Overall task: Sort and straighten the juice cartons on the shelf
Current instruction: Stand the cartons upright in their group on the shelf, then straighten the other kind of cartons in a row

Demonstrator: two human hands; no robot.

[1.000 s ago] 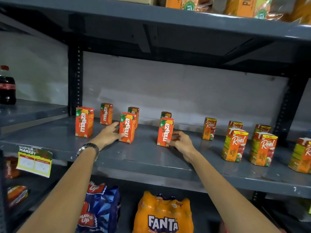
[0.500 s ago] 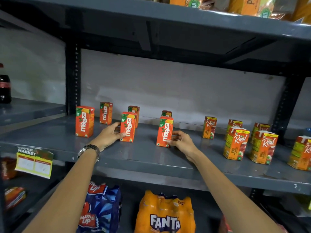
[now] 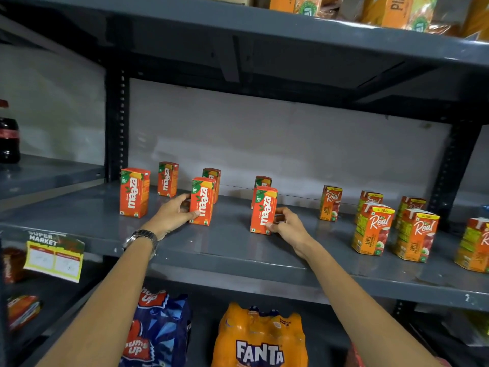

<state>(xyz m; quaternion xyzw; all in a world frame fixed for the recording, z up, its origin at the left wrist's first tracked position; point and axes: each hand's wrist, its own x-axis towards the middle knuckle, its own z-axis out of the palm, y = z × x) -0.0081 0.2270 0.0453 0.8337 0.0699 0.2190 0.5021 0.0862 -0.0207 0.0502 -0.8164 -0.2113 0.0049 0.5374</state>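
Observation:
Several orange Maaza cartons stand upright on the grey shelf (image 3: 232,250). My left hand (image 3: 173,214) grips the left side of a front Maaza carton (image 3: 202,201). My right hand (image 3: 287,226) holds the lower right side of another front Maaza carton (image 3: 263,210). A third front Maaza carton (image 3: 134,192) stands further left, untouched. Behind them stand three more Maaza cartons, one of them at the back left (image 3: 167,179). Several Real apple cartons (image 3: 372,229) stand at the right, slightly turned.
The upper shelf (image 3: 291,30) hangs low over the cartons. A black upright post (image 3: 116,128) bounds the left, another the right. A cola bottle (image 3: 9,139) stands far left. A Fanta pack (image 3: 260,337) and a Thums Up pack (image 3: 156,329) lie below. A price tag (image 3: 54,255) hangs on the shelf edge.
Both hands stay on the same two front Maaza cartons; they have barely moved. The view has tilted slightly.

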